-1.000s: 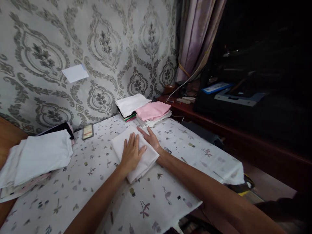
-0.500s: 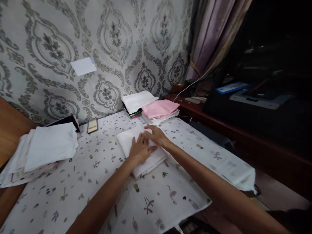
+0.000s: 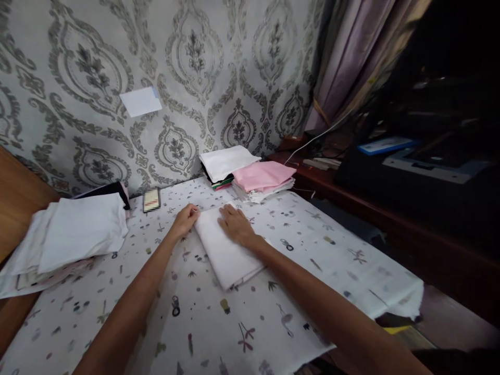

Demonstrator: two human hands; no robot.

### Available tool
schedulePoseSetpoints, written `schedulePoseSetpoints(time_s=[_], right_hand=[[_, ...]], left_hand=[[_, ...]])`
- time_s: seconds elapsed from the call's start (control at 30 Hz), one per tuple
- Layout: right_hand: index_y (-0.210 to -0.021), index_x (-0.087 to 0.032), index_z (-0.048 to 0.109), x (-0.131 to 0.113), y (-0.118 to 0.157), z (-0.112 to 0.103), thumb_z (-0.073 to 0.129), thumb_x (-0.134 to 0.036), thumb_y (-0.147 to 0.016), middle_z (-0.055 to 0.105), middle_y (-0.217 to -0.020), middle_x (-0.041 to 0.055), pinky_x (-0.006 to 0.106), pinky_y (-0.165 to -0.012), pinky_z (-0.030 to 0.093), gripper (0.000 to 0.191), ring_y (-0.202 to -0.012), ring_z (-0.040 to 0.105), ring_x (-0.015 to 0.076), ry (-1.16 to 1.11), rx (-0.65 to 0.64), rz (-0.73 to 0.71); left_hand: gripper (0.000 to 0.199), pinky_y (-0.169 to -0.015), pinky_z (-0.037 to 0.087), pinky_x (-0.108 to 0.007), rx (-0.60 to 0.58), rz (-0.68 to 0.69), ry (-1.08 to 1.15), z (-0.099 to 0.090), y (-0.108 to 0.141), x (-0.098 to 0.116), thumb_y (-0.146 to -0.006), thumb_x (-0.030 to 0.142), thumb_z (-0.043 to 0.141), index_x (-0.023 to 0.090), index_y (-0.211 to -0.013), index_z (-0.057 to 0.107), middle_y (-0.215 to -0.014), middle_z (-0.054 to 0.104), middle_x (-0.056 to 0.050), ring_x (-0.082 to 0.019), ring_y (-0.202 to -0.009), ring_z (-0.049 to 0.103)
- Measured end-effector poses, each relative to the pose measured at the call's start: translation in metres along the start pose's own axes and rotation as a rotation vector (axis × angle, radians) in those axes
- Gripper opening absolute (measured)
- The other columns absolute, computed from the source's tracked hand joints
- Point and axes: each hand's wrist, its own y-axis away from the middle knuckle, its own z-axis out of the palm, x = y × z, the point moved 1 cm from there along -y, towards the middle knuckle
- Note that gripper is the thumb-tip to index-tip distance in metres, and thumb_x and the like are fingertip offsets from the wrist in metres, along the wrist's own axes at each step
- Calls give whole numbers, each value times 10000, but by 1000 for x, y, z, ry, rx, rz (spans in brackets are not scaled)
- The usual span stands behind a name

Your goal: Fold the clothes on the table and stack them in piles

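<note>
A folded white cloth (image 3: 228, 255) lies on the patterned table cover (image 3: 156, 323) in front of me. My left hand (image 3: 185, 221) is at its far left corner, fingers closed and pinching that corner. On the far right part of the cloth rests my right hand (image 3: 236, 225), palm down, with its fingers stretched out and nothing gripped.
At the left is a stack of light cloths (image 3: 84, 229). A small card (image 3: 151, 200) lies by the wall. Behind the cloth sit a white-topped stack (image 3: 227, 161) and a pink-topped stack (image 3: 263, 175). A dark red shelf (image 3: 351, 198) runs along the right.
My left hand has moved from the middle of the cloth to its far left corner and closed there. My right hand now lies flatter on the cloth. The view has shifted slightly.
</note>
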Motion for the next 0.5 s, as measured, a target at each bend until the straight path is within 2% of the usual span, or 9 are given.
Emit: schedulePoseSetpoints(time_s=[0.17,0.33,0.43,0.5], right_hand=[[-1437,-137,439,2,-1,5,382,-338,-991,330,-1577,168,477,-1198,136,492,-1488,212,271,22,-17,10],[-1456,-133,411,2,-1,5,356,-346,-1002,281,-1603,160,498,-1196,129,504,-1497,183,265,46,-52,21],[-1455,-129,409,3,-2,6,350,-352,-1005,268,-1609,153,500,-1197,127,505,-1498,174,260,48,-53,16],[-1451,-144,412,4,-2,6,354,-361,-1004,270,-1611,140,503,-1198,124,500,-1499,170,259,37,-52,20]], left_hand=[[217,-672,435,-242,-50,22,0,11,-7,1,-885,299,478,191,-1008,620,-720,600,23,-156,-715,563],[175,-791,409,-302,-25,-38,-112,9,-12,-8,-909,287,459,211,-961,609,-756,606,-14,-205,-806,558],[200,-900,388,-346,17,-16,-164,7,1,-3,-912,311,470,208,-1052,568,-929,625,-60,-247,-992,533],[201,-924,387,-359,110,68,-178,5,24,9,-919,305,450,195,-1060,542,-1011,608,-82,-250,-1039,514]])
